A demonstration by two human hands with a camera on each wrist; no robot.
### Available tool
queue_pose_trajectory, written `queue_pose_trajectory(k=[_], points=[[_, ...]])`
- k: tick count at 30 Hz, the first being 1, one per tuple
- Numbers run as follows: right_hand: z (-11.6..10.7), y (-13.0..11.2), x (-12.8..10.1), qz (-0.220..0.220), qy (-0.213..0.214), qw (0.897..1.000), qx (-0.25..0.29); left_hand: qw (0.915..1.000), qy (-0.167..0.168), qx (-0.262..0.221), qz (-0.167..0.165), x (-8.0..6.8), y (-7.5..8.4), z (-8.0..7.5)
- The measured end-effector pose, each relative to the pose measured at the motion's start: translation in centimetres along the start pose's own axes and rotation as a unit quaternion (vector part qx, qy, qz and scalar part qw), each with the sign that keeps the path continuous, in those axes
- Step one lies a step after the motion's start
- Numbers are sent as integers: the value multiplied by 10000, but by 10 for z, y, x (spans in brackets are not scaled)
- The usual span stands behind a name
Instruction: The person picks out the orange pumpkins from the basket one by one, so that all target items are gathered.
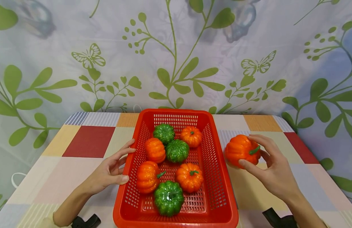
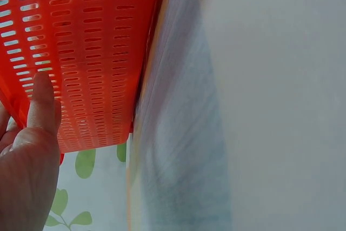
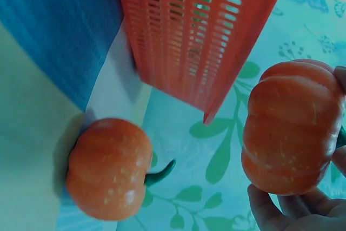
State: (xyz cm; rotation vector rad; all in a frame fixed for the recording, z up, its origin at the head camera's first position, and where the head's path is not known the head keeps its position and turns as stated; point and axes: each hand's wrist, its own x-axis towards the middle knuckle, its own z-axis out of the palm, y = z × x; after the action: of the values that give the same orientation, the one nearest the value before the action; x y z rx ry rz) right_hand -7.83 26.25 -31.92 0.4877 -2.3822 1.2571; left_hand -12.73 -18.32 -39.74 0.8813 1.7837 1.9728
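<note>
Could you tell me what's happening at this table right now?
A person sits at a checked table with a red basket of toy pumpkins, four orange and three green. Their left hand rests against the basket's left wall, fingers fairly straight. Their right hand grips another orange pumpkin just right of the basket, outside it. The right wrist view shows one more orange pumpkin lying on the table beside the basket.

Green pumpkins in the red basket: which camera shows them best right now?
The head view: it looks down into the basket and shows all three green pumpkins. Both wrist views show only the basket's slotted outer wall; the right wrist also shows the orange pumpkin the right hand holds.
</note>
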Motion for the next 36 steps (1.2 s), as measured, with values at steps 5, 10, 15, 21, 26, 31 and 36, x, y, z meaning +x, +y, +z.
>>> queue_pose_trajectory(k=[5, 10, 15, 21, 26, 31, 36], points=[[-8, 5, -3, 232, 25, 9997, -111, 10000, -6, -34, 6, 0, 0, 0], [-16, 13, -7, 367, 33, 9992, -174, 10000, -31, -54, 60, 0, 1, 1], [-21, 19, -9, 419, 68, 9989, -200, 10000, -27, -19, 77, 0, 1, 1], [-27, 28, -10, 673, 141, 9966, -459, 10000, 24, -28, -33, 0, 0, 0], [-33, 38, -12, 878, 179, 9936, -690, 10000, 28, 2, -39, 0, -1, -1], [-38, 51, -14, 1079, 275, 9898, -886, 10000, 17, 4, -36, 0, -1, -1], [-43, 63, -16, 1348, 319, 9849, -1042, 10000, 12, -11, -28, 0, -1, -1]])
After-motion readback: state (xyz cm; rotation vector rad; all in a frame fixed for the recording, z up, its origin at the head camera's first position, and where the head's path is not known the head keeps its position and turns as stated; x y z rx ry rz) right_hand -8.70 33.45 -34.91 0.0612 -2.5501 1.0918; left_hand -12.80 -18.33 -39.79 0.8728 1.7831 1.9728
